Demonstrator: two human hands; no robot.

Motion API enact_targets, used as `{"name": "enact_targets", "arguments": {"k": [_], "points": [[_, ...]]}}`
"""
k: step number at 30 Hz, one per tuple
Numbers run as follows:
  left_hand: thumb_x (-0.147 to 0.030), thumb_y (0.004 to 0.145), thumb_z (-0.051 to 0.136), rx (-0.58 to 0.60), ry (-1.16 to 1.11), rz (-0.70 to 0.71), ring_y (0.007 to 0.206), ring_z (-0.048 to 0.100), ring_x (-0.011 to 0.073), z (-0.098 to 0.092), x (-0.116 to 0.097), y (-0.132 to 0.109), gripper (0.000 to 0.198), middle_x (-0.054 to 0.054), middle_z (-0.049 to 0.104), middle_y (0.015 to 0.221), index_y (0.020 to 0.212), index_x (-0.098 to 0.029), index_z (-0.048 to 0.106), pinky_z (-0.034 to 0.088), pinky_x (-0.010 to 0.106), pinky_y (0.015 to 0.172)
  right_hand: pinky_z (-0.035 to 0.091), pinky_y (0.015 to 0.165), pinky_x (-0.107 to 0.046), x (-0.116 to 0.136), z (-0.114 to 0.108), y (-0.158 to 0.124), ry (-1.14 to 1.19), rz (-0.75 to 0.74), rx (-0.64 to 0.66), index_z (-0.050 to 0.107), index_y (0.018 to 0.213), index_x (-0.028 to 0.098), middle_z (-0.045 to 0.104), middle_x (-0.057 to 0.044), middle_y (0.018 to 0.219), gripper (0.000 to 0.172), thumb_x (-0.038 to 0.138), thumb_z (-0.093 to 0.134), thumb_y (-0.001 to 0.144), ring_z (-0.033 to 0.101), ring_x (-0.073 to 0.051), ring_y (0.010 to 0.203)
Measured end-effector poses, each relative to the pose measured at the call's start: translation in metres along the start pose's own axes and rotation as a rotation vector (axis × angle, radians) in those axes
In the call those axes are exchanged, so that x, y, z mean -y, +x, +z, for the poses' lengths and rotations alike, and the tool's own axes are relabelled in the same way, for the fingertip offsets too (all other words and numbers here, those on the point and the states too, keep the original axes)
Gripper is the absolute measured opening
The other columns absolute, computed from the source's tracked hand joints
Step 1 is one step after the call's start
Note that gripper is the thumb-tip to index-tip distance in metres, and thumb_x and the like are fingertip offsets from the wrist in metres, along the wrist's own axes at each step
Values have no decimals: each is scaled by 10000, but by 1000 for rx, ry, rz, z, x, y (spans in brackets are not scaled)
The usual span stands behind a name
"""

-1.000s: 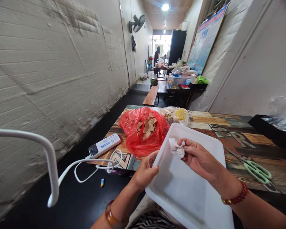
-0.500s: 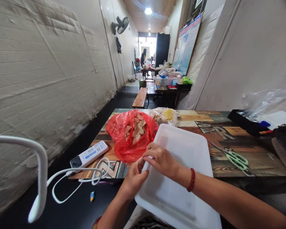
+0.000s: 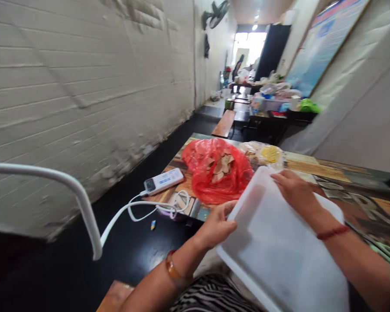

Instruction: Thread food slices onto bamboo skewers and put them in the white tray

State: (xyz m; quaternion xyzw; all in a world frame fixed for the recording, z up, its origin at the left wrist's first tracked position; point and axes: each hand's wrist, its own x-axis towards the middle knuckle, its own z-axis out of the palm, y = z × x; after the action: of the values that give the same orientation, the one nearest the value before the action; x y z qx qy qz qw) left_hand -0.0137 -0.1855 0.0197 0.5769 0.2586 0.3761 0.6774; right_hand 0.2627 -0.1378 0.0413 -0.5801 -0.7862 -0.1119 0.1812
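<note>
head: tray (image 3: 279,242), patterned table (image 3: 331,171), brick wall (image 3: 84,86)

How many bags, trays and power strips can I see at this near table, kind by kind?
Bags: 2, the red bag and the clear bag
Trays: 1, the white tray, with the left hand gripping its edge and the right hand on it
Power strips: 1, the power strip
Total: 4

Left hand (image 3: 216,225) grips the left rim of a white tray (image 3: 279,255), thumb on top. Right hand (image 3: 294,190) rests on the tray's far end. Just beyond the grip lies a red bag (image 3: 221,177), and left of that a power strip (image 3: 164,180), both on the table (image 3: 328,171).
</note>
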Motion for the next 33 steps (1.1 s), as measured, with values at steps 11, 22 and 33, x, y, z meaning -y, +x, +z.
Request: {"name": "enact_targets", "arguments": {"k": [11, 22, 33], "points": [[-234, 708, 653, -265, 413, 330, 1072, 574, 230, 10, 12, 9, 484, 123, 616, 1188, 1177, -145, 570, 439, 364, 949, 487, 805, -318, 115, -42, -35, 515, -174, -30, 610, 1118, 261, 603, -62, 1030, 253, 246, 467, 910, 583, -201, 991], [-312, 798, 578, -508, 198, 232, 804, 611, 170, -13, 23, -15, 223, 64, 685, 877, 908, -135, 658, 478, 268, 756, 495, 891, -406, 130, 4, -18, 482, -252, 63, 512, 1243, 178, 601, -116, 1164, 335, 235, 464, 916, 579, -236, 1067], [-621, 575, 632, -822, 131, -484, 339, 337, 77, -141, 167, -124, 494, -72, 395, 417, 708, -156, 533, 235, 198, 358, 520, 819, -361, 128, 11, -11, 492, -216, 48, 589, 1111, 167, 670, -105, 1019, 246, 232, 442, 926, 627, -211, 938]]}}
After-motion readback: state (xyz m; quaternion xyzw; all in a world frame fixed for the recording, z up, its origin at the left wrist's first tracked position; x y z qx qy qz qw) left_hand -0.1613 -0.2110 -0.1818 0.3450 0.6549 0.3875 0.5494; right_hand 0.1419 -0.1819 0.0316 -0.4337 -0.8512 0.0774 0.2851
